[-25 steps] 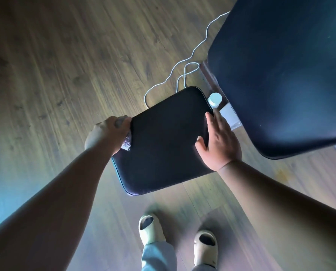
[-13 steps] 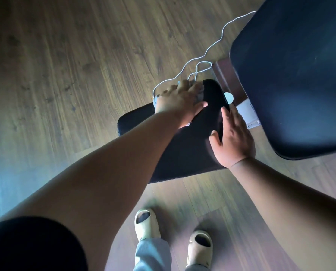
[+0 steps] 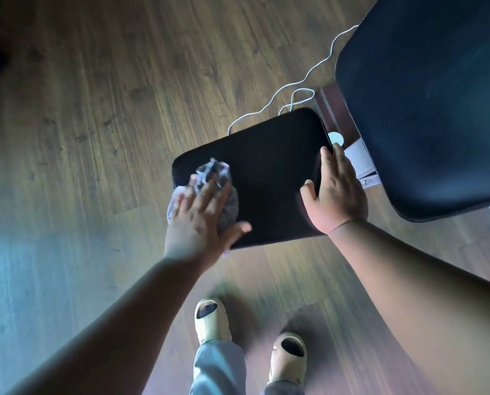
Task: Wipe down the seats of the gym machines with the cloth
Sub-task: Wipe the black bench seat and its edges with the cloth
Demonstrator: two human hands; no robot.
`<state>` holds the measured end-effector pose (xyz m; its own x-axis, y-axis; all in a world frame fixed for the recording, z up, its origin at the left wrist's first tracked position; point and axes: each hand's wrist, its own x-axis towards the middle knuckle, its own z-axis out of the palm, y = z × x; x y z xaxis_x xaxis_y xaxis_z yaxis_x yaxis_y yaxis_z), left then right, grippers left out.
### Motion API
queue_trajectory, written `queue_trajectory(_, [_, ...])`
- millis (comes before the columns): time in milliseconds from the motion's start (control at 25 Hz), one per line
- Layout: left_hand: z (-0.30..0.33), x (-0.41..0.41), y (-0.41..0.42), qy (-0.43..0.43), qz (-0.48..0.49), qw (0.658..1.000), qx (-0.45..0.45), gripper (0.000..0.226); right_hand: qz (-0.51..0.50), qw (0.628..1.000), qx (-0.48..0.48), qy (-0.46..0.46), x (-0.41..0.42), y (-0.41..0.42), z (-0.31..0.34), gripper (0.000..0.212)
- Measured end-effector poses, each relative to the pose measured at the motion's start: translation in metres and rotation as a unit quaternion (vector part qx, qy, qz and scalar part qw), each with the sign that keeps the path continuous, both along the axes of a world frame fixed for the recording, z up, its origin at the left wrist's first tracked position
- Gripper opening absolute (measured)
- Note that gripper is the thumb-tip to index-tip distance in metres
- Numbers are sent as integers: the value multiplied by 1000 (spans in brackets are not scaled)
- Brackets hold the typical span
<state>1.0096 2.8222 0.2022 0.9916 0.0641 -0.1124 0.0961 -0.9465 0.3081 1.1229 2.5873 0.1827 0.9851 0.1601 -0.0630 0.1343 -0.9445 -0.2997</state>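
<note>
A black padded seat (image 3: 269, 169) lies flat in the middle of the view, above the wooden floor. My left hand (image 3: 201, 223) presses a crumpled grey cloth (image 3: 215, 181) flat onto the seat's near-left corner, fingers spread over it. My right hand (image 3: 337, 192) rests open on the seat's right edge, fingers pointing away from me. A larger dark padded backrest (image 3: 426, 104) rises at the upper right.
A white cable (image 3: 309, 78) snakes across the wooden floor (image 3: 95, 109) behind the seat. A small white round cap (image 3: 335, 137) and a white frame part (image 3: 362, 158) sit between seat and backrest. My two feet in pale slip-on shoes (image 3: 212, 320) stand below the seat.
My left hand has swept the cloth from the seat's far edge back to the near-left corner. My right hand stays on the right edge.
</note>
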Motion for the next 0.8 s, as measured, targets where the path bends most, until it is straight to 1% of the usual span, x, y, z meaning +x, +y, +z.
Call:
queue_trajectory(80, [2, -10, -20, 63, -88, 992, 64, 125, 3, 1000, 3, -4, 0, 0, 1, 69])
queue_trajectory(120, [3, -8, -30, 78, -112, 987, 82, 131, 2, 1000, 5, -3, 0, 0, 0, 69])
queue_trajectory(160, [2, -1, -42, 83, -131, 984, 90, 133, 1, 1000, 9, -2, 0, -1, 0, 68])
queue_trajectory(320, [-2, 33, -96, 58, -191, 974, 105, 122, -5, 999, 50, 1, 3, -4, -2, 68])
queue_trajectory(400, [-8, 35, -108, 40, -184, 977, 103, 114, -12, 997, 72, 5, 5, -7, -2, 70])
queue_trajectory(520, [-10, 16, -85, -48, -173, 978, 110, 100, -2, 998, 68, 5, 5, -9, -2, 71])
queue_trajectory(560, [-11, 7, -68, -75, -158, 978, 114, 100, 2, 998, 64, 6, 4, -8, -2, 70])
queue_trajectory(600, [-13, -2, -49, -83, -136, 980, 120, 103, 3, 998, 60, 7, 4, -7, -1, 69])
queue_trajectory(640, [-14, -12, -30, -79, -109, 983, 124, 108, 2, 998, 56, 8, 3, -7, -1, 67])
queue_trajectory(720, [-14, -30, 1, -41, -43, 992, 109, 114, -2, 999, 47, 11, 3, -5, 0, 64])
queue_trajectory(800, [-13, -37, 7, -20, 9, 997, 77, 113, -3, 999, 38, 11, 2, -4, 1, 64])
